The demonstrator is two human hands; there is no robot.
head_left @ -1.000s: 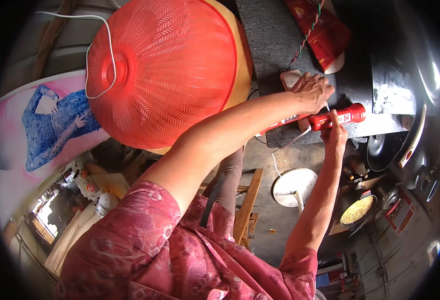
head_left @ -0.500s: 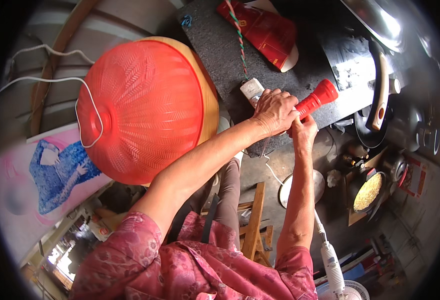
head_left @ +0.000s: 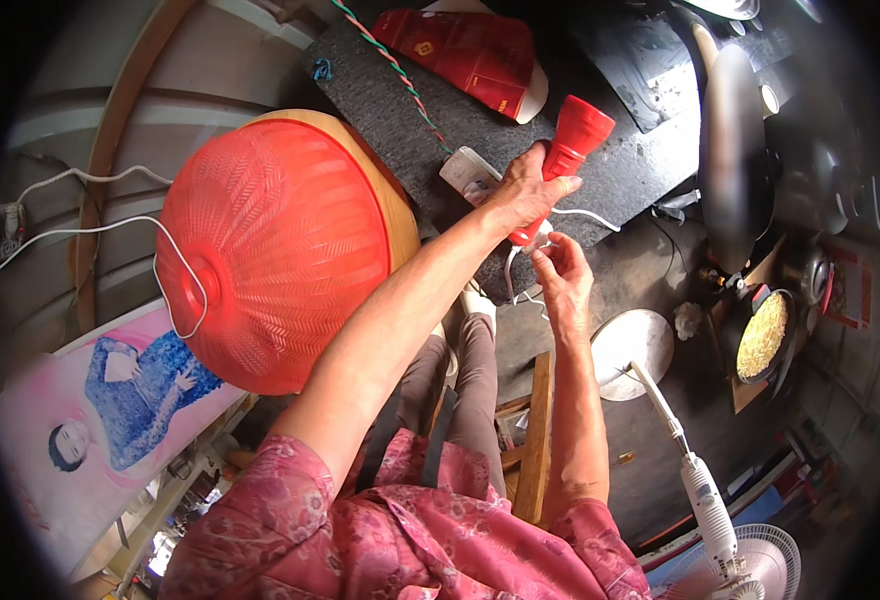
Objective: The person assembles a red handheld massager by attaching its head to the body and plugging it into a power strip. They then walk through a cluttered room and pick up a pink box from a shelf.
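Note:
My left hand (head_left: 530, 192) is wrapped around the barrel of a red flashlight (head_left: 582, 128), its wide head pointing up and to the right. Below it, my right hand (head_left: 564, 275) pinches at the flashlight's tail end, where a white cable (head_left: 512, 268) shows by the fingertips. Whether the cable is joined to the flashlight is too small to tell. Just left of my left hand, a white power strip (head_left: 468, 174) lies on the dark speckled tabletop (head_left: 415, 135), with a twisted red-and-green cord (head_left: 400, 75) running from it.
A big red plastic basket (head_left: 280, 250) sits upside down on a wooden round at left. A red printed package (head_left: 465, 58) lies on the table. To the right are a dark wok (head_left: 740, 160), a pan of yellow food (head_left: 763, 335) and a white fan (head_left: 710, 510).
The flashlight has tipped more upright. My right hand has slid from its barrel down to the tail, and the white cable has come into sight there. The whole view has shifted a little.

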